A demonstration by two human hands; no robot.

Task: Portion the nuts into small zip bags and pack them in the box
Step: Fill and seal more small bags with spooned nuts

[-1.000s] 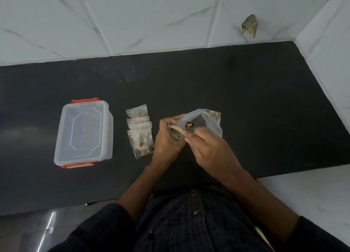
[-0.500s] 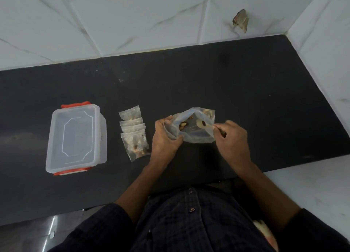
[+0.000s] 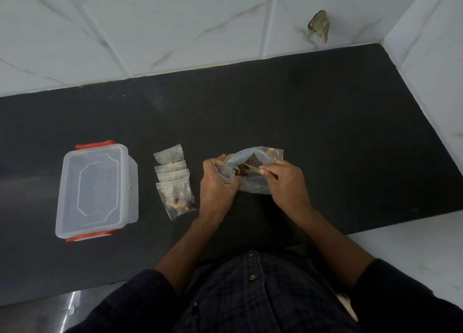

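Left hand: my left hand (image 3: 217,180) is gripping the left rim of the big nut bag (image 3: 253,172), holding its mouth open on the black counter (image 3: 325,132).
Right hand: my right hand (image 3: 285,180) is pinching a small pale item at the bag's mouth; I cannot tell what it is.
Change: a second ago my right hand was reaching into the bag; now it is drawing back to the right rim.
Meaning: I am probably still portioning.
Filled bags: four small zip bags (image 3: 175,180) are lying just left of my left hand.
Box: the lidded box (image 3: 96,190) is sitting further left, still closed.
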